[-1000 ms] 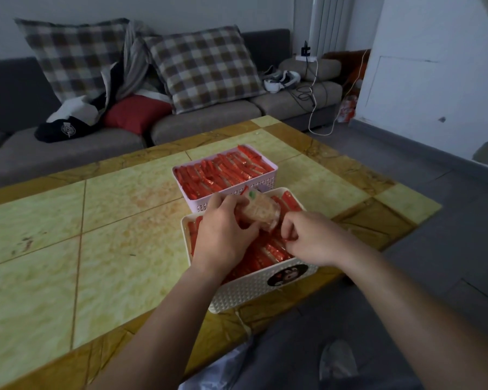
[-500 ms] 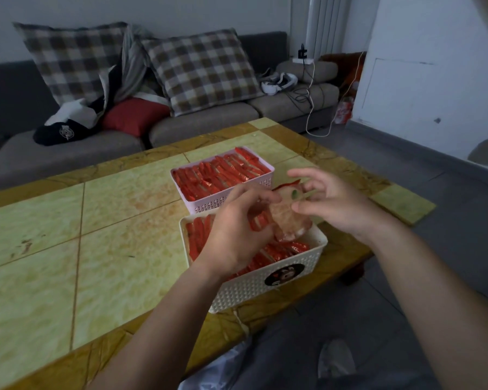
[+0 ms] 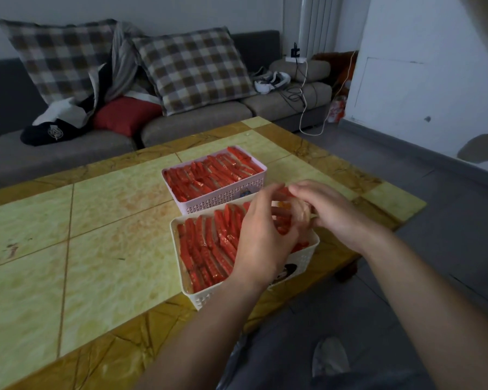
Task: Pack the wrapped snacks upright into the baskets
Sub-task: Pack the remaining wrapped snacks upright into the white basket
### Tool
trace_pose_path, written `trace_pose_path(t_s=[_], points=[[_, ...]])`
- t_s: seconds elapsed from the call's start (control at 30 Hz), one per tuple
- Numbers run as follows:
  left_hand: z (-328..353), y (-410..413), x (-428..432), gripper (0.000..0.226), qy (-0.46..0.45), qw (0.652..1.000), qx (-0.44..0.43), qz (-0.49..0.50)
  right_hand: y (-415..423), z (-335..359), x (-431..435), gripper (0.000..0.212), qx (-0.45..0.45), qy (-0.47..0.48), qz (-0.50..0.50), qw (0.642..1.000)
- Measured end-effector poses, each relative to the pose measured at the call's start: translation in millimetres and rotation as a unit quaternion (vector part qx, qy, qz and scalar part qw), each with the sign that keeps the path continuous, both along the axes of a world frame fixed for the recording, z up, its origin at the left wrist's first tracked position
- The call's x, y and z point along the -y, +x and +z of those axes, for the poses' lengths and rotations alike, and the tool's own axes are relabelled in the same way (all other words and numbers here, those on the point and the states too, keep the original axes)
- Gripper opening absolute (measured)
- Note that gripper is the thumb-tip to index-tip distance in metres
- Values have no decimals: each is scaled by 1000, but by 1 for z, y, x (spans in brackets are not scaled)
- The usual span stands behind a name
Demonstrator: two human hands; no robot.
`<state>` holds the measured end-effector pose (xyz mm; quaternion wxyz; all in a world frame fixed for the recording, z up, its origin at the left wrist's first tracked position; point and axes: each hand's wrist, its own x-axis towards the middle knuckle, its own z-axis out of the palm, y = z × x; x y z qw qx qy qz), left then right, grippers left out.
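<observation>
Hovering over the far right part of the white basket (image 3: 209,298), the left hand (image 3: 262,235) and right hand (image 3: 331,216) share one pale wrapped snack (image 3: 297,211), each grip pinching it with curled fingers. That basket sits at the desk's (image 3: 96,249) near edge, packed with upright red snacks (image 3: 206,249), and the full pink basket (image 3: 223,199) stands just behind it.

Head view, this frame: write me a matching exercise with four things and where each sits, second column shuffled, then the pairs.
1. pink perforated plastic basket
2. white perforated plastic basket
3. plain red cushion
4. pale wrapped snack

A. on the grey sofa
B. between left hand and right hand
C. at the near table edge, under the hands
D. farther back on the yellow tiled table

Pairs: 1-D; 2-C; 3-A; 4-B
</observation>
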<state>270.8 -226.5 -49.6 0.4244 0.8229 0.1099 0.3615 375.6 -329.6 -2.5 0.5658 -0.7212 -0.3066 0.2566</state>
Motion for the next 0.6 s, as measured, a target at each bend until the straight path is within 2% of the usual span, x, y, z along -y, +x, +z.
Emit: trace_pose_path(t_s=[0.07,0.13,0.2,0.27,0.33,0.4,0.43,0.5,0.53,0.6], points=[[0,2,2,55,6,1000,9,7,4,-3,4,10,38,-1,-31,999],[-1,3,0,48,-1,1000,14,27,8,-4,8,28,41,5,-60,997],[0,4,-7,50,-8,998,-5,56,11,-1,12,38,9,37,-66,997],[2,5,-12,52,-64,997,-30,31,11,3,14,39,-20,66,-61,996],[5,3,-12,34,-77,997,-24,17,12,4,12,34,17,55,-89,994],[6,-1,-12,23,24,998,-11,65,14,6,10,26,42,-2,-162,986],[5,-1,-11,23,76,993,-7,85,12,9,10,18,-4,-15,-177,984],[4,-2,-8,23,138,988,-4,75,8,16,9,32,-127,-27,-145,981],[3,-2,-6,24,151,988,-7,45,7,16,9,36,-131,-28,-124,983],[4,-4,-3,23,142,989,-31,-26,6,16,10,19,-32,-49,-103,993]])
